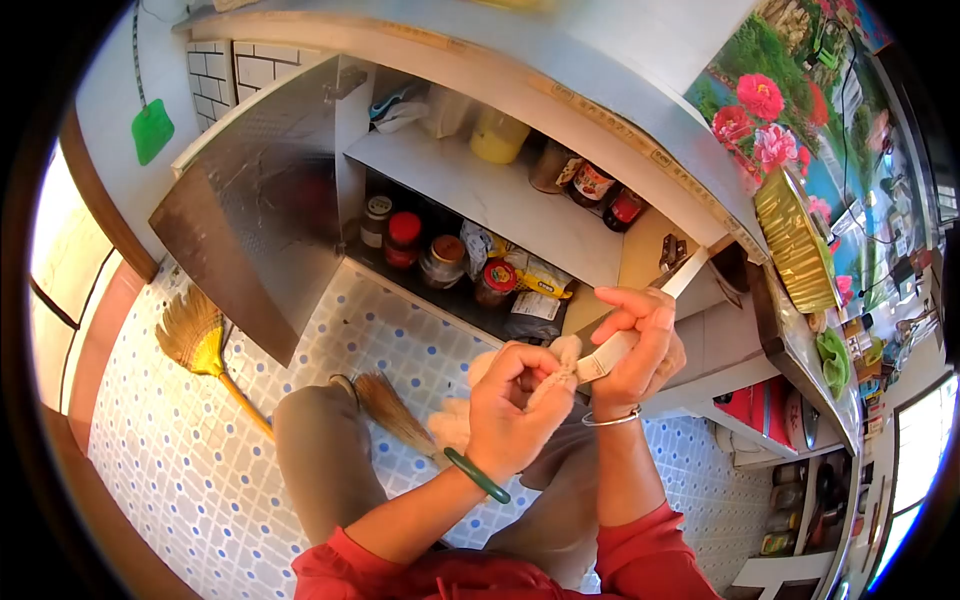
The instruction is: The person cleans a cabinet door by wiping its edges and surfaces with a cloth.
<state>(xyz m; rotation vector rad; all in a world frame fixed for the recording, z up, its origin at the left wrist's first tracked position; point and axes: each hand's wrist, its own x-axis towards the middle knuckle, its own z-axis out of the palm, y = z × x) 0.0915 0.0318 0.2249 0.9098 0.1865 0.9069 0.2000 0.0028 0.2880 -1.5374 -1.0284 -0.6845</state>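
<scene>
My left hand, with a green bangle at the wrist, pinches a pale, crumpled cloth-like piece. Beside it on the right, my right hand wears a silver bangle and has its fingers curled round a flat whitish strip. The strip's lower end touches the pale piece. Both hands are over my lap, in front of an open cabinet. Jars stand on its lower level, among them a red-lidded jar and another red-lidded jar.
An open cabinet door stands at the left. A yellow-handled broom and a brown brush lie on the patterned floor. The upper shelf holds a yellow container and bottles. A golden basin sits at the right.
</scene>
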